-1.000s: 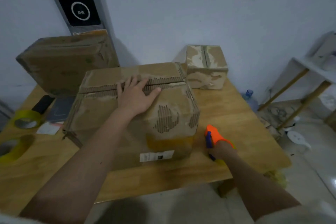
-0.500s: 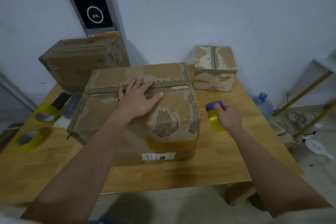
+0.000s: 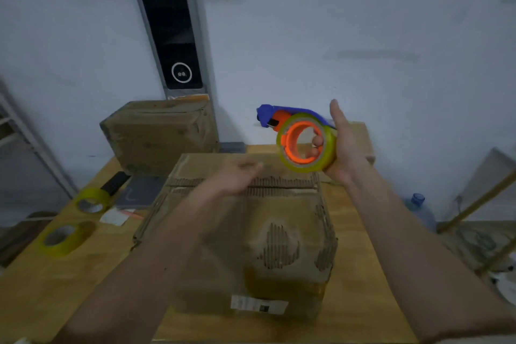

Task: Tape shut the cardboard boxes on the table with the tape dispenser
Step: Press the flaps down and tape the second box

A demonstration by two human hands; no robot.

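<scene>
The right hand (image 3: 344, 148) has lifted the dispenser (image 3: 303, 139) to 1 o'clock over the box (image 3: 245, 232), grip holding it. The left hand (image 3: 237, 179) (blurry, can't tell its grip) came off the flaps, so taping starts soon.

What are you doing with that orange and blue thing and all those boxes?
A person is getting ready to tape a cardboard box shut. Their right hand holds the tape dispenser up in the air above the box's far right corner, fingers through the roll. The left hand looks blurry over the top seam of the box, which has no tape across it yet. Another box waits behind on the wooden table, and two spare tape rolls lie to the left.
</scene>
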